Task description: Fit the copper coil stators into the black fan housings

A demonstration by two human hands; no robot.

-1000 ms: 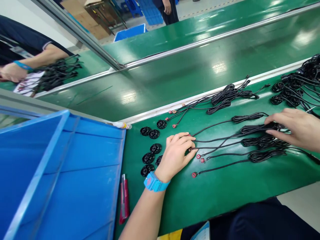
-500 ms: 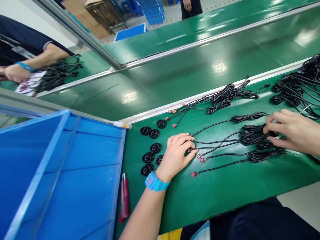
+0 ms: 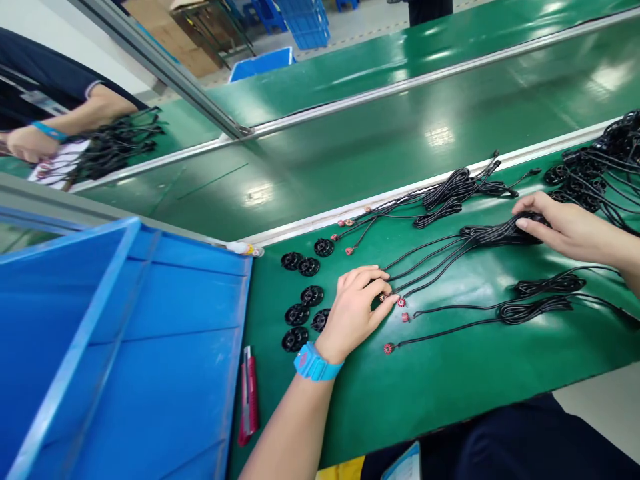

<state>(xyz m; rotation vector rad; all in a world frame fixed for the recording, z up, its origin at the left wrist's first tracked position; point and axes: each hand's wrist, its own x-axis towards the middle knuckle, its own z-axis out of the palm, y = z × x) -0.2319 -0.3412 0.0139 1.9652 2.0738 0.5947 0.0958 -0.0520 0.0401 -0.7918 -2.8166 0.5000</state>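
Between thumb and fingers, my right hand (image 3: 565, 227) holds the coiled part of several black cables (image 3: 493, 235), now bunched together. My left hand (image 3: 357, 303) rests over the other ends of these cables, its fingers curled on the red-tipped ends; what lies under the fingertips is partly hidden. A red toothed end (image 3: 401, 302) shows beside the left thumb. Nearer me, two more coiled cables (image 3: 535, 309) lie on the green table (image 3: 450, 380), with red ends (image 3: 389, 348) to their left. Several black round parts (image 3: 295, 339) lie left of my left hand.
A blue bin (image 3: 165, 360) stands at the left, with a red cutter (image 3: 249, 397) beside it. More cable bundles (image 3: 450, 190) lie along the white ledge, and a dark pile (image 3: 600, 167) sits far right. Across the partition, a person's arm (image 3: 75, 123) is at another cable pile.
My right hand has moved slightly up and left, drawing the cable coils together and away from the two nearest cables. My left hand has barely moved.
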